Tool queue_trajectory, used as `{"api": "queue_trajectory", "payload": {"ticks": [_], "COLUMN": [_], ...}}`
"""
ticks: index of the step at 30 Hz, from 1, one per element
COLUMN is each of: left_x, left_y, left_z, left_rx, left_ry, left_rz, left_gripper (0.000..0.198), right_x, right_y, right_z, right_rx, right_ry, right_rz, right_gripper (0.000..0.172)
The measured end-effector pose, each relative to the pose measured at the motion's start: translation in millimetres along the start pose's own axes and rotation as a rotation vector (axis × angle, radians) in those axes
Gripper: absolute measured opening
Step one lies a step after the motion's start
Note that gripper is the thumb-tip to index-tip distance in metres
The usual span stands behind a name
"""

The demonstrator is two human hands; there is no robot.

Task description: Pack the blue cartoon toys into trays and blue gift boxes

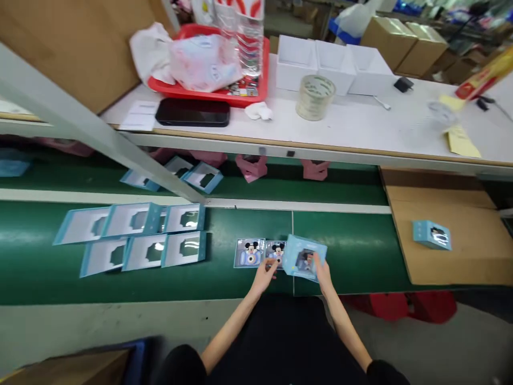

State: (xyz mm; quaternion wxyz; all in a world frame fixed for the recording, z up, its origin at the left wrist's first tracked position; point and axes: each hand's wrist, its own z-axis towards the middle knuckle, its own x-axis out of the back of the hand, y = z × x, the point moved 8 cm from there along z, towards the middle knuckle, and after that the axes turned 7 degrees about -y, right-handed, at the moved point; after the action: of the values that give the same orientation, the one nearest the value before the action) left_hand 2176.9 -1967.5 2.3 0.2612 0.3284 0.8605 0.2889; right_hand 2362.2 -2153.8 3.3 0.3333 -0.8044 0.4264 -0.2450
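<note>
My right hand (323, 271) grips a light blue window box (294, 251) by its right side, with the thumb across the window. The box is tilted above the green surface. Closed at the near edge of a clear pack with a mouse-figure toy camera (276, 248), my left hand (264, 277) has its fingertips on that pack. The window box overlaps the pack's right side. Left of it lies a second mouse-figure toy camera pack (249, 253), flat on the green surface, with no hand on it.
Several open blue window boxes (140, 253) lie in two rows on the left of the green belt (352, 246). A blue box (431, 235) stands on cardboard (401, 262) at right. Above, a white shelf (256, 128) holds a tape roll (316, 97), a phone (193, 112) and a red tray (208, 96).
</note>
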Motion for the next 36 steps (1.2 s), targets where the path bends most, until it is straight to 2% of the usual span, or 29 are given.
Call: {"api": "queue_trajectory", "payload": {"ticks": [2, 4, 5, 7, 10, 13, 15, 17, 20, 22, 24, 25, 27, 29, 31, 33, 36], "left_x": [-27.4, -58.1, -71.9, -96.4, -124.9, -133.5, -138.7, -154.1, -187.5, -197.1, -193.8, -193.1, -199.4, -207.7, -209.0, -209.1, -215.1], "left_y": [-9.2, -5.0, 4.3, 30.6, 60.0, 65.4, 57.8, 49.2, 37.8, 24.8, -2.9, -22.0, -56.6, -72.9, -71.5, -65.3, -63.3], "left_z": [12.4, 23.4, 28.9, 42.6, 74.4, 108.3, 124.5, 134.5, 137.1, 127.0, 107.6, 96.9, 80.4, 75.3, 80.9, 91.8, 102.4], "left_rx": [-0.071, -0.200, -0.289, -0.451, -0.498, -0.338, -0.211, -0.148, -0.158, -0.160, -0.095, -0.037, 0.060, 0.071, 0.025, 0.000, -0.032], "left_ry": [-0.083, -0.161, -0.157, -0.088, -0.055, -0.066, -0.055, -0.063, -0.083, 0.007, 0.148, 0.182, 0.154, 0.100, 0.115, 0.119, 0.040], "left_rz": [0.358, 0.673, 0.817, 1.076, 1.309, 1.157, 0.994, 0.904, 0.808, 0.631, 0.370, 0.239, 0.068, -0.013, -0.029, 0.016, 0.142], "left_gripper": [0.028, 0.024, 0.028, 0.035, 0.033, 0.025, 0.027, 0.033, 0.041, 0.046, 0.053, 0.056, 0.061, 0.063, 0.066, 0.071, 0.079], "right_x": [64.4, 101.8, 107.6, 100.3, 75.2, 64.7, 73.0, 95.7, 141.5, 167.9, 182.5, 183.9, 175.1, 158.4, 144.8, 140.5, 155.6], "right_y": [48.1, 82.1, 91.8, 95.2, 75.0, 48.8, 34.3, 23.4, 9.6, 0.5, -9.9, -15.5, -26.9, -38.9, -49.6, -52.9, -32.9], "right_z": [-10.2, -17.0, -16.2, -6.7, 16.7, 39.6, 51.6, 60.7, 70.0, 73.0, 75.3, 77.0, 83.3, 93.3, 104.3, 111.2, 110.6], "right_rx": [-0.108, -0.164, -0.176, -0.163, -0.091, -0.015, 0.025, 0.041, 0.058, 0.080, 0.118, 0.134, 0.152, 0.158, 0.163, 0.172, 0.150], "right_ry": [0.199, 0.295, 0.292, 0.241, 0.197, 0.127, 0.053, 0.008, -0.047, -0.098, -0.163, -0.200, -0.295, -0.377, -0.411, -0.403, -0.312], "right_rz": [0.088, 0.131, 0.133, 0.086, -0.023, -0.128, -0.204, -0.244, -0.266, -0.290, -0.336, -0.379, -0.494, -0.625, -0.709, -0.758, -0.758], "right_gripper": [0.092, 0.099, 0.099, 0.095, 0.086, 0.080, 0.078, 0.076, 0.071, 0.065, 0.059, 0.056, 0.053, 0.049, 0.046, 0.047, 0.056]}}
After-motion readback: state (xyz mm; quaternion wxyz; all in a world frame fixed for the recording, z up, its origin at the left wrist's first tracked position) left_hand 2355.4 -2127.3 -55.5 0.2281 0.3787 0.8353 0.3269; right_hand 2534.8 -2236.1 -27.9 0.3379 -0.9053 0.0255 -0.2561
